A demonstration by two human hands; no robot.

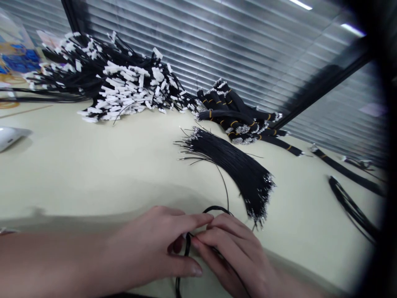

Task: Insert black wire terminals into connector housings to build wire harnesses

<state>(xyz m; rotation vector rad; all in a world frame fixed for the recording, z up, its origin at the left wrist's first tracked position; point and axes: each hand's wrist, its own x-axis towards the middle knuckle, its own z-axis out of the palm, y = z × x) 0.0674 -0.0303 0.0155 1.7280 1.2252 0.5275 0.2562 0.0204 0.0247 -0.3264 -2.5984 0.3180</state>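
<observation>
My left hand (161, 244) is closed around a black cable (187, 246) near the table's front edge, its thumb lying alongside. A small white bit, perhaps a connector, shows between its fingers; most of it is hidden. My right hand (232, 252) pinches a thin black wire (237, 275) by its end, close against the left fingertips. Behind both hands the black cable curves up in a small arc. Just beyond lies a loose, fanned bundle of black wires (232, 161) with shiny metal tips at both ends.
At the back left rises a heap of black cables with white connectors (130, 89). Tied black wire bundles (235, 111) are stacked at the back, before a window with blinds (192, 45). A coiled black cable (350, 207) lies right; a white device (10, 136) sits left.
</observation>
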